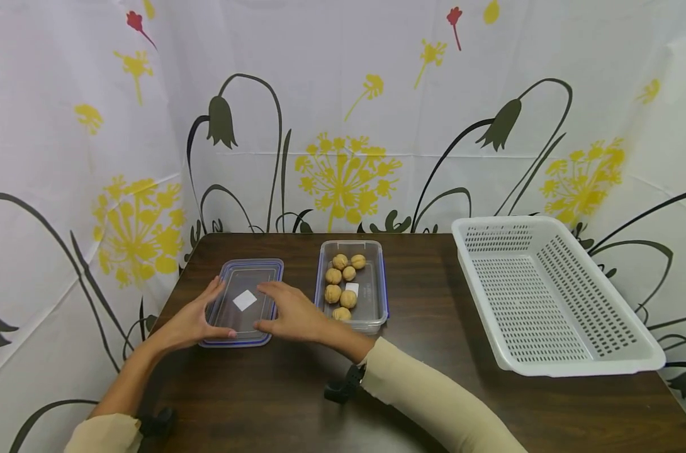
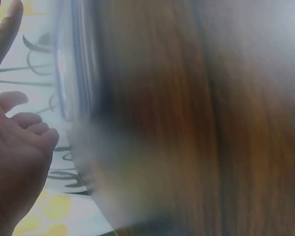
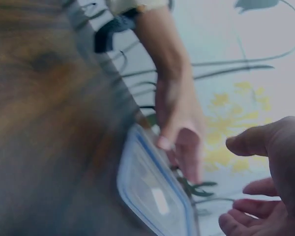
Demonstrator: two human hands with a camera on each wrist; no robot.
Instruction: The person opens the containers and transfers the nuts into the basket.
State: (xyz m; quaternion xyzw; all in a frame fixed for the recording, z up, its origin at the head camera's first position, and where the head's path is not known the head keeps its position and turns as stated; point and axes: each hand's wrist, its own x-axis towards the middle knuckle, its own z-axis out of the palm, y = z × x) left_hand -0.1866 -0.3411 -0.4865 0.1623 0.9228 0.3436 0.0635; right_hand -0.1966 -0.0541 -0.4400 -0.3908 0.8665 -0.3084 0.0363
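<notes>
Two hands flank clear lid (image 1: 241,302): left hand (image 1: 192,322) and right hand (image 1: 291,314) touching edges, fingers relaxed.

Clear plastic lid (image 1: 242,302) w/ blue rim & a small white sticker in the middle, lying flat on the dark wood worktop (image 1: 433,390), left of centre, long side running front to back. Both hands at it: left hand (image 1: 192,321) on its left edge w/ thumb at the near corner, right hand (image 1: 292,314) on its right edge. Lid looks empty. In the right wrist view it shows blurred (image 3: 155,196), same blue rim.
</notes>
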